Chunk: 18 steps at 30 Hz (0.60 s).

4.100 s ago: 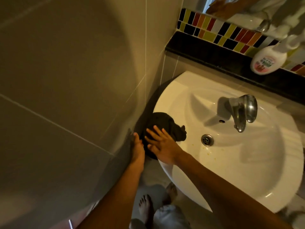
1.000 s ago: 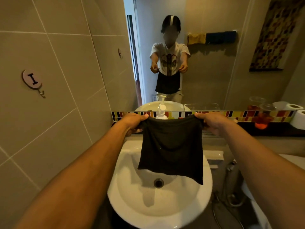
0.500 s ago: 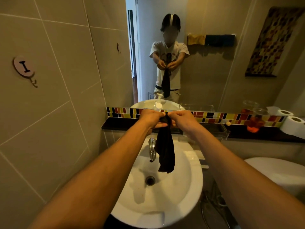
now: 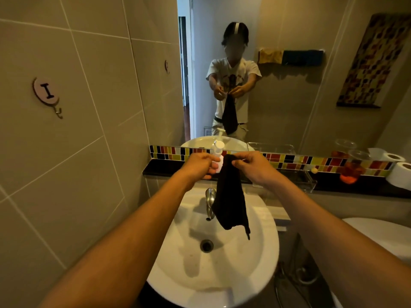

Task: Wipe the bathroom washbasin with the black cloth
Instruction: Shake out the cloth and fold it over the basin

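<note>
The black cloth hangs folded in a narrow strip above the white washbasin, in front of the steel tap. My right hand pinches its top edge. My left hand is just left of the cloth, a small gap apart from it, fingers loosely curled and holding nothing. The cloth's lower end dangles over the bowl without touching it. The drain shows below it. The mirror repeats the same pose.
A white pump bottle stands on the black ledge behind my hands. A clear tray, an orange jar and toilet rolls sit further right. A toilet is right of the basin, and a tiled wall with a hook is on the left.
The cloth, spread wide between both hands a second ago, has been folded into a narrow strip. My left hand has let go and drawn slightly left; only my right hand still holds it.
</note>
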### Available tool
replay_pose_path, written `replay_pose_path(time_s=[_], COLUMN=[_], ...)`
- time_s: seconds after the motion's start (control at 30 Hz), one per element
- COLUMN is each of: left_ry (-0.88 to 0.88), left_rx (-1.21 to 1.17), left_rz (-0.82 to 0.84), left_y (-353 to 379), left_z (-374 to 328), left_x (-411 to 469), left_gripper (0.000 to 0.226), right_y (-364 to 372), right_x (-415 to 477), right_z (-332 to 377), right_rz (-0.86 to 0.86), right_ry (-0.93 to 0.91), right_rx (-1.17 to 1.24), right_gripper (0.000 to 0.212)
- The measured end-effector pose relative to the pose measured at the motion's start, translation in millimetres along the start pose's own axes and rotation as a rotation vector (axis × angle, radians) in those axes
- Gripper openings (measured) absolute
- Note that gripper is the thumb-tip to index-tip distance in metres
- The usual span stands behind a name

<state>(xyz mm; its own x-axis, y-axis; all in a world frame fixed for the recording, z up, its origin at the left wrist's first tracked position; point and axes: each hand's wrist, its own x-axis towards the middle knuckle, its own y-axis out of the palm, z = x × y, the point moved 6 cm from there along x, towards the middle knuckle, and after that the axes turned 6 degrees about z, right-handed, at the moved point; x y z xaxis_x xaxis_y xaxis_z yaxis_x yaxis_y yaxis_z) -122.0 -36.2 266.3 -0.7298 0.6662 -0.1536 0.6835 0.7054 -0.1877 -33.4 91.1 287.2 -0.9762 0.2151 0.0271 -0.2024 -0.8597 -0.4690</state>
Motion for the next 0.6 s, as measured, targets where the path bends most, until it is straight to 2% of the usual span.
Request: replay_pose_path(time_s=[0.1,0.2,0.37,0.5,0.6], left_ry=[-0.006,-0.028,0.069,0.130,0.172], left_rx=[0.178,0.116,-0.098,-0.231,-0.164], left_rz=[0.043,0.145,0.102,0.014,0.002], left_y=[-3.8,6.7,1.1,-18.0,-22.5], left_z=[31.0,58.7,58.3,43.0,29.2], left_x=[-2.2,-1.7,3.8,3.3,0.6], left_gripper=[0.044,0.063,0.047,0.036,0.020], right_y=[-5.7,-10.0,-21.1,-30.1,-31.8], right_x=[2.4,5.9,5.7,1.7,0.5], right_z=[18.8,32.7,22.5,-10.1,-29.9], right_rz=[0.016,0.046,-0.009,-0.119,-0.193], right_ry=[-0.051,-0.104,-0.071,-0.013,0.030], right_rx=[0.003,-0.071,-0.139,-0.050,-0.007], right_gripper=[0.022,0.017,0.025,0.024,0.025])
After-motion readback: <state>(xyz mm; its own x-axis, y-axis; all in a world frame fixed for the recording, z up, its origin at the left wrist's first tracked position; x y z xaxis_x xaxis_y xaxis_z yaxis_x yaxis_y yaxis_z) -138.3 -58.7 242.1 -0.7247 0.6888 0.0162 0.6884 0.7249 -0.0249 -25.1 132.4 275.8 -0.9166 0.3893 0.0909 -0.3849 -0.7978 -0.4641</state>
